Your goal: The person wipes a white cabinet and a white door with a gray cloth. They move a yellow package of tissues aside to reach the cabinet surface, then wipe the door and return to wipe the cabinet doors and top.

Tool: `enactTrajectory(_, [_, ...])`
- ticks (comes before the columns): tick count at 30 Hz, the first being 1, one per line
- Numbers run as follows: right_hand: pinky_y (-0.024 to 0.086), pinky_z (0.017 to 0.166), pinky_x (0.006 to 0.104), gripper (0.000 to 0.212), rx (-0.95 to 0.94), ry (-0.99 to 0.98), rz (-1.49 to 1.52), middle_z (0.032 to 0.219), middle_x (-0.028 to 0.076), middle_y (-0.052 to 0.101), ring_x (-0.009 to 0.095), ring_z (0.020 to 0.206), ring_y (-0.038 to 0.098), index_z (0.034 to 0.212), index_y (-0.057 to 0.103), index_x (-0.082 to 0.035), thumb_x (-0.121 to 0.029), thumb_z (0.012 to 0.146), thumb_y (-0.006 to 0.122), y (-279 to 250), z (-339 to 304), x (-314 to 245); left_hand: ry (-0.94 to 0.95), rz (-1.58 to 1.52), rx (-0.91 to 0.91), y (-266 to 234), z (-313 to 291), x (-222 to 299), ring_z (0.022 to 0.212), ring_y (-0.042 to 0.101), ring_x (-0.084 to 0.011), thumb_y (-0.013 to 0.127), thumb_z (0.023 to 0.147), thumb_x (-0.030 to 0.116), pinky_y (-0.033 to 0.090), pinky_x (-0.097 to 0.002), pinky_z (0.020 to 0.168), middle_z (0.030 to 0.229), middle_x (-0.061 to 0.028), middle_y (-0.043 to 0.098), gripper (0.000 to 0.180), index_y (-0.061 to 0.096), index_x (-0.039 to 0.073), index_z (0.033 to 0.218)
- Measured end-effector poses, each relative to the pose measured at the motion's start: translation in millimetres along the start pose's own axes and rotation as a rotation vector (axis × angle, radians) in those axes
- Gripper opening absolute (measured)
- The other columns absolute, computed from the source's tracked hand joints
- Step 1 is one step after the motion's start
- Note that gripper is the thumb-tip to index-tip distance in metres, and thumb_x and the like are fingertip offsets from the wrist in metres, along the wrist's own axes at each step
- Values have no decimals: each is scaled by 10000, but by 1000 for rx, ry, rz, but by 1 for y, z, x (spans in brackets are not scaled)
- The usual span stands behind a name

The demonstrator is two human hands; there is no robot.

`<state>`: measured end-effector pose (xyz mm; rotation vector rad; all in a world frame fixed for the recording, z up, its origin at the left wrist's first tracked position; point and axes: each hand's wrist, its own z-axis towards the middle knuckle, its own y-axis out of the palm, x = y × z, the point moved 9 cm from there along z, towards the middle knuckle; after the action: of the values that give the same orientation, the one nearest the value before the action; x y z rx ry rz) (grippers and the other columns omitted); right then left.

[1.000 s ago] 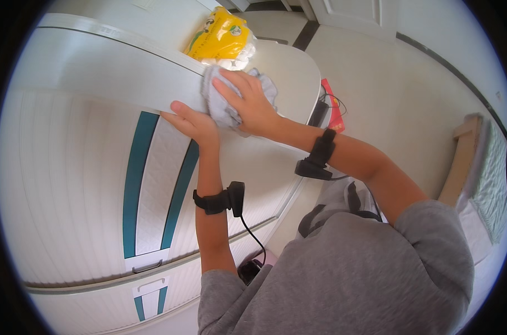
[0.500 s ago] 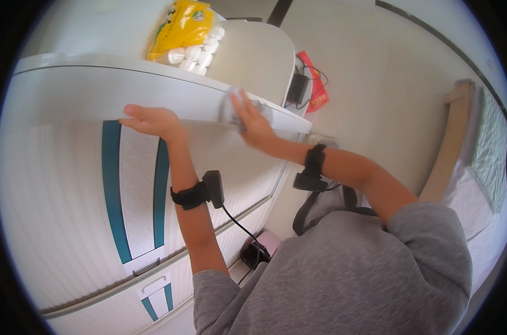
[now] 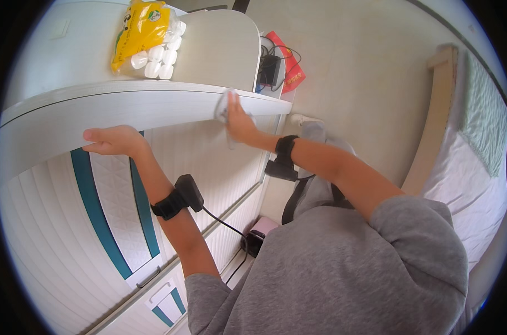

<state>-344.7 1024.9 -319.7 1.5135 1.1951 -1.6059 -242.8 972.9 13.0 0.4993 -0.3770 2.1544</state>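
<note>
- The white cabinet [image 3: 97, 109] fills the left of the view, its curved top edge running across, teal-striped drawer fronts below.
- The bed [image 3: 471, 162] with its wooden frame lies to the right, well apart.
- A yellow packet of white rolls [image 3: 144, 36] rests on the cabinet top, far from both hands.
- The left hand [image 3: 115, 139] lies flat against the cabinet's front edge, fingers straight and together, gripping nothing.
- The right hand [image 3: 239, 120] presses a pale cloth [image 3: 222, 106] onto that edge near the corner, fingers spread flat over it.
- A red packet [image 3: 287, 64] and dark cables lie beyond the corner.
</note>
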Motion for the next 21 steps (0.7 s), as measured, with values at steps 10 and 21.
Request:
enactTrajectory(10, [486, 788, 406, 827, 40, -679, 82, 1406, 264, 251, 388, 1013, 546, 1407, 160, -56, -30, 716, 614, -37, -40, -172, 12, 16, -35, 0, 2, -4, 968, 507, -269, 352, 949, 468, 430, -328, 865, 1087, -234, 475, 593, 352, -85, 1162])
enactTrajectory(21, [477, 782, 445, 786, -208, 28, -322, 1319, 281, 369, 391, 931, 581, 1396, 88, 13, -197, 804, 561, 8, 11, 21, -47, 38, 27, -4, -7, -11, 994, 493, -301, 351, 960, 419, 396, -344, 899, 1099, -259, 464, 570, 356, -115, 1162])
